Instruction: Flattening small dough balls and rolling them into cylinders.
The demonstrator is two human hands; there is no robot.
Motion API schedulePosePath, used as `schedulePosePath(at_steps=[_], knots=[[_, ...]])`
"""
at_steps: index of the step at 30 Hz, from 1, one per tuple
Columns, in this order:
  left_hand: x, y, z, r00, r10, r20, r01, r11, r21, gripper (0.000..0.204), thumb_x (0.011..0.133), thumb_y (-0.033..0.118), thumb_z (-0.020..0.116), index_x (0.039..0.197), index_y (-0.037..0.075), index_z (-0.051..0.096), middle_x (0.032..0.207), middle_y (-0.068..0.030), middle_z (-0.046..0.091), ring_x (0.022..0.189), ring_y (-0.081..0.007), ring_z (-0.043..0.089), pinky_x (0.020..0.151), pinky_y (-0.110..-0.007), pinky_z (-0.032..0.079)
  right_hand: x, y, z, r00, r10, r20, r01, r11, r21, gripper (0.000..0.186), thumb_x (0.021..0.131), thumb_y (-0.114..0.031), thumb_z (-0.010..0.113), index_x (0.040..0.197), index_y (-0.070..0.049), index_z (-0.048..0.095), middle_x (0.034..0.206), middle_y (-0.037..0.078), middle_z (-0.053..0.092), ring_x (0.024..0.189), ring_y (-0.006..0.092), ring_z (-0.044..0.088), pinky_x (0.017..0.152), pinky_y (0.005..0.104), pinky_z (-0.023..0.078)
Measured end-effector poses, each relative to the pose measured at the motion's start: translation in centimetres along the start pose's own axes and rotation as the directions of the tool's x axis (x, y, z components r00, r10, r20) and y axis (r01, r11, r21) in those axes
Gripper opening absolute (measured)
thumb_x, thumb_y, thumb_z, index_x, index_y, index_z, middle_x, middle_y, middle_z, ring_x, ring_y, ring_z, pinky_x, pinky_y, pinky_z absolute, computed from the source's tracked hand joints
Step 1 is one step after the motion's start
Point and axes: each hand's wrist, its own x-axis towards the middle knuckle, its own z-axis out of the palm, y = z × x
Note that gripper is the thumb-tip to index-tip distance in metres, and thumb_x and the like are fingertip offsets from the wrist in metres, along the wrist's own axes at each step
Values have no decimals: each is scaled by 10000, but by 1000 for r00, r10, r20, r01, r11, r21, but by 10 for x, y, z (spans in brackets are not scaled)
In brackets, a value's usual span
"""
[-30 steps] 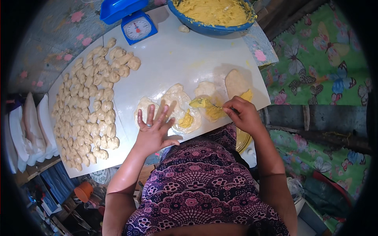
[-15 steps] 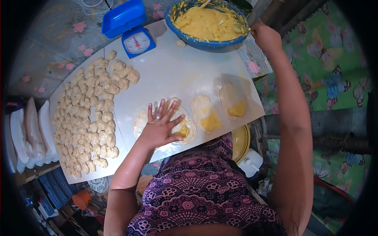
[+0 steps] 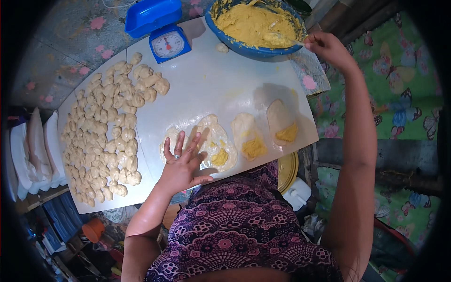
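Observation:
My left hand (image 3: 183,164) is spread with its fingers apart, over the near edge of the board and partly covering a flattened piece of dough (image 3: 167,149). Beside it lies a second flat dough piece (image 3: 210,128) with a lump of yellow filling (image 3: 220,157). Further right are two more flattened pieces (image 3: 243,125) (image 3: 278,113), each with yellow filling at its near end. At the upper right my right hand (image 3: 329,49) pinches the handle of a spoon (image 3: 297,43). The spoon's other end rests in the yellow filling (image 3: 251,23) inside a blue basin (image 3: 263,52).
Many small dough pieces (image 3: 101,136) cover the left part of the white board (image 3: 188,84). A blue kitchen scale (image 3: 169,43) with a blue pan (image 3: 152,18) stands at the back. One small dough lump (image 3: 221,47) lies near the basin. A green butterfly curtain (image 3: 390,94) hangs at right.
My left hand has drawn slightly nearer and left, uncovering more of the filled dough. My right hand has turned at the basin's rim, bringing the spoon handle into sight.

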Motion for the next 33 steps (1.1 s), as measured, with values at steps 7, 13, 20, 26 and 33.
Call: schedulePosePath(at_steps=[7, 13, 20, 26, 33], knots=[[-8, -5, 12, 970, -137, -201, 120, 988, -93, 612, 800, 625, 601, 1206, 170, 651, 1542, -182, 227, 1439, -428, 58, 1113, -545, 17, -119, -69, 133, 977, -167, 132, 117, 940, 319, 86, 838, -82, 676, 909, -43, 647, 850, 43, 631, 773, 178, 619, 700, 315, 487], [9, 0, 13, 994, 23, -102, -34, 994, -100, 706, 788, 701, 540, 1326, 244, 563, 1561, -193, 154, 1438, -447, 10, 1106, -577, 10, -155, -96, 194, 968, -150, 199, 115, 977, 177, 93, 834, -177, 636, 883, -101, 657, 859, 61, 629, 796, 282, 635, 676, 388, 497], [18, -6, 22, 994, 110, 16, -107, 987, -116, 761, 756, 725, 547, 1336, 232, 552, 1562, -192, 152, 1434, -460, -14, 1087, -621, -32, -155, -72, 192, 983, -47, 176, 4, 972, 237, 124, 833, -182, 655, 899, -77, 659, 903, 96, 648, 825, 280, 638, 715, 360, 504], [10, -1, 35, 990, 119, 70, -110, 987, -120, 828, 738, 786, 508, 1359, 238, 529, 1561, -211, 128, 1429, -475, -41, 1095, -595, -87, -166, -65, 178, 988, 76, 137, -124, 915, 383, 144, 841, -153, 666, 930, -40, 666, 875, 110, 643, 809, 246, 639, 738, 324, 503], [51, 8, 22, 973, 203, 113, -185, 971, -155, 848, 707, 806, 515, 1330, 232, 558, 1571, -169, 135, 1438, -451, -4, 1099, -611, -83, -176, -58, 172, 984, 164, 66, -175, 860, 480, 120, 863, -131, 659, 913, -22, 664, 835, 63, 628, 779, 146, 608, 709, 276, 476]])
